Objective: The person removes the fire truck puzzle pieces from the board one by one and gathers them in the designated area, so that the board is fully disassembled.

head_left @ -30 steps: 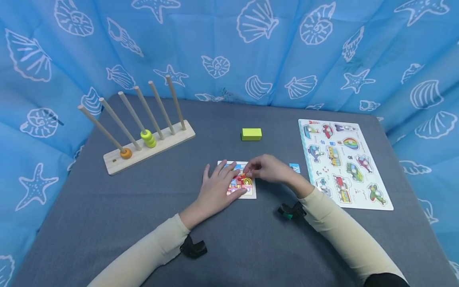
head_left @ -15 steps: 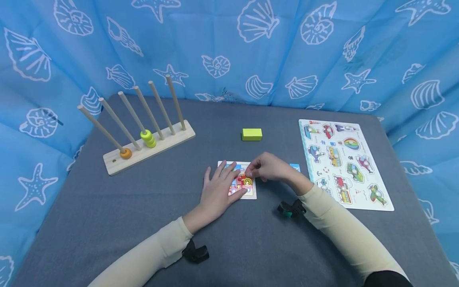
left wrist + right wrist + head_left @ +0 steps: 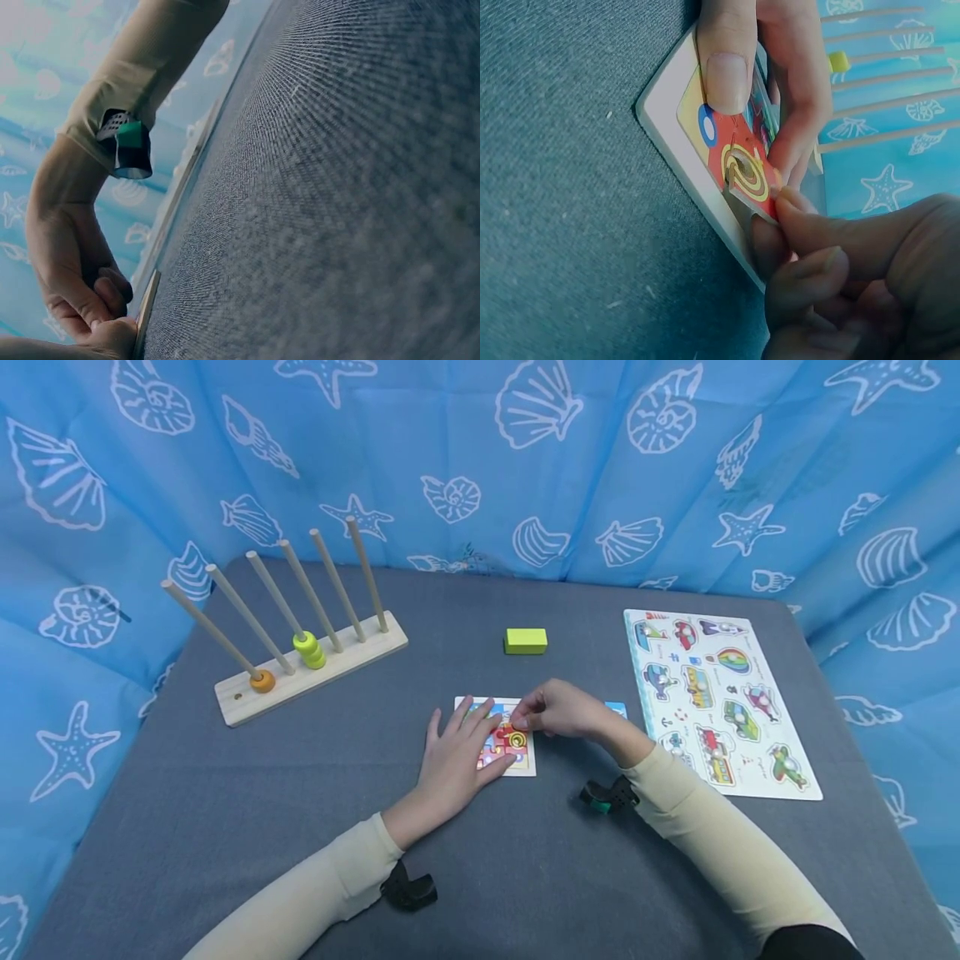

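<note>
A small jigsaw puzzle tray (image 3: 528, 770) with a white border lies on the grey cloth in front of me. My left hand (image 3: 450, 764) rests across its left part, fingers spread and fairly straight. In the right wrist view the left thumb (image 3: 727, 82) presses on the colourful pieces. My right hand (image 3: 566, 710) pinches the edge of a red puzzle piece (image 3: 754, 187) with a yellow spiral between thumb and finger. That piece is tilted up, its near edge raised above the tray. The left fingers hide much of the puzzle.
A yellow-green block (image 3: 526, 642) stands behind the tray. A wooden peg stand (image 3: 337, 658) with orange and green beads is at the left. On the right lies a white vehicle puzzle board (image 3: 765, 781), with a small blue card (image 3: 617, 709) beside it, partly behind the right hand.
The left forearm and hand have shifted slightly to the right since the oldest frame. The right hand stays at the puzzle's upper right, almost unmoved.
</note>
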Demonstrator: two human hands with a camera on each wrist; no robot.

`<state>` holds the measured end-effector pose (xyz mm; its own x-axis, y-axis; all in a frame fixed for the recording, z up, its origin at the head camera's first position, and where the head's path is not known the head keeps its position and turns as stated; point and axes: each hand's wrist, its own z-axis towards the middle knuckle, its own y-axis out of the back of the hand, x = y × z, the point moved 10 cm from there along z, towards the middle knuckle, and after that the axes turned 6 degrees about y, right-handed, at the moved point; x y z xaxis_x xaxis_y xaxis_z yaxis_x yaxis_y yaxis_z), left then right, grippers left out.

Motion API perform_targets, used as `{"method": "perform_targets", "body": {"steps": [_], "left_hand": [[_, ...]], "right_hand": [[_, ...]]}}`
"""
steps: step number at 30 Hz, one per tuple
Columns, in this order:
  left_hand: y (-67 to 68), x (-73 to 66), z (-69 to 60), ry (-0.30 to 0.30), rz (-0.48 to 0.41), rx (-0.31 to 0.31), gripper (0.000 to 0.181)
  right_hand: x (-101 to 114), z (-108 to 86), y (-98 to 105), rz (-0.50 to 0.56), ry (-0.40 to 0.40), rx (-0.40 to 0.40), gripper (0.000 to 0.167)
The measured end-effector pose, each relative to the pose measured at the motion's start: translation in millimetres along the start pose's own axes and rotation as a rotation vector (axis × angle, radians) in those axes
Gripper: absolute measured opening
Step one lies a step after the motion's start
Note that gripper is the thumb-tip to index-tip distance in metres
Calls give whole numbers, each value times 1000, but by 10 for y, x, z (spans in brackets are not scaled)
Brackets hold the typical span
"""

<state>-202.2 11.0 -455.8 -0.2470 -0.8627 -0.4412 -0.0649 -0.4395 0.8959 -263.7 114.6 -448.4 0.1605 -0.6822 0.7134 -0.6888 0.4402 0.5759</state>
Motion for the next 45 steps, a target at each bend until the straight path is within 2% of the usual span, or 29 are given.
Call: {"method": "perform_targets", "body": {"steps": [8, 17, 24, 28, 35, 45], "left_hand": [[6, 2, -2, -1, 0, -3, 61], [8, -4, -9, -19, -5, -20, 59], [16, -14, -20, -41, -22, -39, 59], [17, -19, -13, -49, -16, -43, 59], [9, -7, 4, -46, 5, -32, 58], [31, -5, 12, -55, 17, -47, 57]], "right_hand": [[-31, -98, 93, 29, 49, 3, 15], [-377, -534, 429, 89, 12, -111, 14], [-557, -941, 581, -16, 35, -191, 13], [-664, -1078, 611, -68, 43, -215, 10], [-780, -1172, 599, -113, 58, -241, 8], [-803, -1120, 584, -112, 87, -247, 4]]}}
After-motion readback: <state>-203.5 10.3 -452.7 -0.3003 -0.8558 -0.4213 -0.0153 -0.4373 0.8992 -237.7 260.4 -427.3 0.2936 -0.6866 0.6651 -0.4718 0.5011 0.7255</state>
